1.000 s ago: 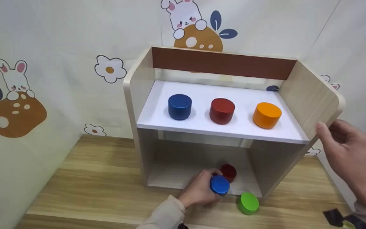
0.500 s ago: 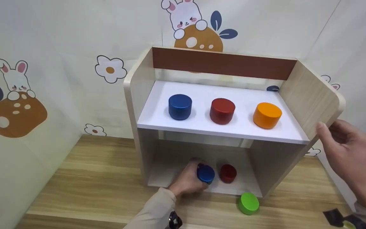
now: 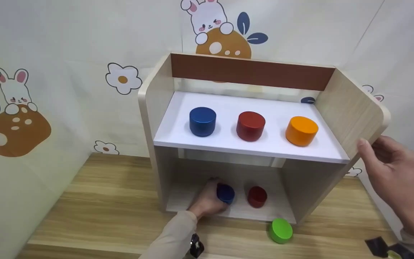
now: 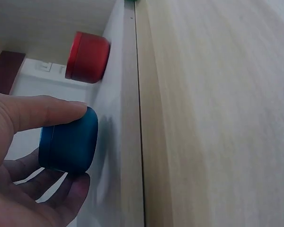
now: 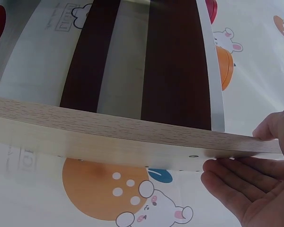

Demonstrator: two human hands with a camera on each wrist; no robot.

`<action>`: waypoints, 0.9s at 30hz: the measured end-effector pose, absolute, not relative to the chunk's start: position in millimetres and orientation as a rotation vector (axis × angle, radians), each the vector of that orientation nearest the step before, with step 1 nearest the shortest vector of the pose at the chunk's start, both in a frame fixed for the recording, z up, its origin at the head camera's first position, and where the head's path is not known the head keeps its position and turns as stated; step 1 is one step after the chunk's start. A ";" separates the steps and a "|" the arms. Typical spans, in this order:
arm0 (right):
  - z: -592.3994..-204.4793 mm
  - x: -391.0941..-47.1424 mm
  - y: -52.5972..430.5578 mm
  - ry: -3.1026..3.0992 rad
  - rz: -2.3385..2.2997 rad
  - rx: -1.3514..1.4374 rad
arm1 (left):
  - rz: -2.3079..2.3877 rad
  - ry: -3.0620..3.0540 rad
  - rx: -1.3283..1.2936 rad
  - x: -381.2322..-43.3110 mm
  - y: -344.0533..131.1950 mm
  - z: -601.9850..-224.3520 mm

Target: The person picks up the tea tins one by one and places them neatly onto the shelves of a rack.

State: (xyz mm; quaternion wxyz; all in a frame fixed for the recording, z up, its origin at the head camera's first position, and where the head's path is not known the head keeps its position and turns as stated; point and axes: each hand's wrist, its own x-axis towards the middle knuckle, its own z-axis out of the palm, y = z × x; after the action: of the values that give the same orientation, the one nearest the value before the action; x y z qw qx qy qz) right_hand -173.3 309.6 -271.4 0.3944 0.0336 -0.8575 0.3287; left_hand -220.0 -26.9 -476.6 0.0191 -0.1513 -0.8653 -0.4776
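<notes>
In the lower compartment of a small two-tier shelf [image 3: 158,172], my left hand [image 3: 207,201] holds a blue round tin [image 3: 227,194] between thumb and fingers. The left wrist view shows this tin [image 4: 68,142] close over the compartment floor, its shadow beside it. A dark red tin [image 3: 257,197] stands a little to its right on the same floor. My right hand [image 3: 399,176] grips the front edge of the shelf's right side panel [image 3: 354,108], thumb on one face and fingers on the other, as the right wrist view also shows.
On the white upper board [image 3: 225,146] stand a blue tin [image 3: 202,122], a red tin [image 3: 251,126] and an orange tin [image 3: 301,131] in a row. A green tin [image 3: 281,231] lies on the wooden table [image 3: 95,216] before the shelf's right front corner.
My left hand has carried the blue tin leftward and deeper into the lower compartment, away from the dark red tin. The right hand stays on the side panel.
</notes>
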 end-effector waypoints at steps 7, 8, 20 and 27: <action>-272.0 -174.4 310.1 -2.167 0.832 0.088 | -1.531 -2.693 -0.453 -222.3 -23.5 -480.5; -272.1 -174.6 310.2 -2.166 0.832 0.086 | -1.530 -2.690 -0.455 -222.4 -23.2 -480.6; -272.1 -174.6 310.9 -2.158 0.854 0.092 | -1.504 -2.706 -0.430 -223.3 -20.6 -481.8; -271.7 -174.1 310.9 -2.169 0.821 0.080 | -1.542 -2.666 -0.444 -221.2 -23.3 -480.4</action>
State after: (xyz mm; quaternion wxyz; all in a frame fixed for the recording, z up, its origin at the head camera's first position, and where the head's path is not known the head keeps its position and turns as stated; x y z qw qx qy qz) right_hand -174.1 310.9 -271.7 0.3992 0.0317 -0.8570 0.3243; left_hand -221.2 -23.3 -480.4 0.0151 -0.1426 -0.8567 -0.4954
